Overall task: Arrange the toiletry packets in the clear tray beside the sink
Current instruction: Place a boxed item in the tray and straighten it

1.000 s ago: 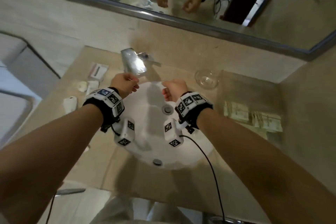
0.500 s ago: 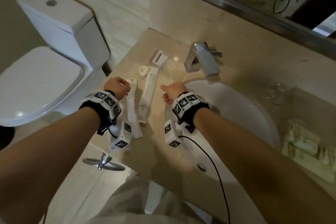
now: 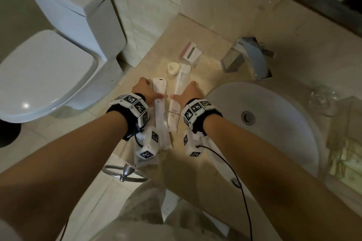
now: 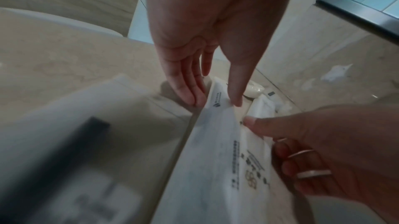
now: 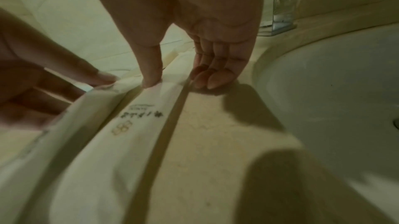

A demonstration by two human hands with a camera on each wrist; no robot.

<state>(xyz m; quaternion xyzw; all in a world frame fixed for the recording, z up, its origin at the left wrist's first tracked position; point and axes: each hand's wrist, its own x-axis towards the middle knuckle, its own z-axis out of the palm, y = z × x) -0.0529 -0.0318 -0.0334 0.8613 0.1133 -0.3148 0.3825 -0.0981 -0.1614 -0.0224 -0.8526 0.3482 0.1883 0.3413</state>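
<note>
— Doing what with the left hand [image 3: 146, 89]?

— Straddling the left packet [image 3: 160, 103]: setting straight fingers [image 4: 190, 94] on the counter [image 3: 207, 68] along its outer edge, resting the thumb [image 4: 236, 94] on top. Spread, not closed on anything yet; probably bracketing both sides so as to pinch a thin flat sachet off a smooth surface.

— And mirroring that with the right hand [image 3: 189, 92]?

— Yes. Touching fingertips [image 5: 213, 79] down just beside the right packet [image 3: 179, 84] on the sink [image 3: 274, 103] side, pressing the thumb [image 5: 151, 77] onto the wrapper. Likewise apart, gripping nothing.

— Lying where, exactly?

— Lying side by side, lengthwise, left of the basin, nearly touching each other. Leaving a small square packet [image 3: 191, 52] and a pale round item [image 3: 173, 68] farther back, untouched.

— Going where?

— Presumably heading to the clear tray [image 3: 350, 107], well apart on the far side of the basin, seemingly already holding some packets, though too blurred for counting.

— Risking anything?

— Possibly sliding the slippery wrappers instead of lifting them; calling for a firm pinch first.
</note>
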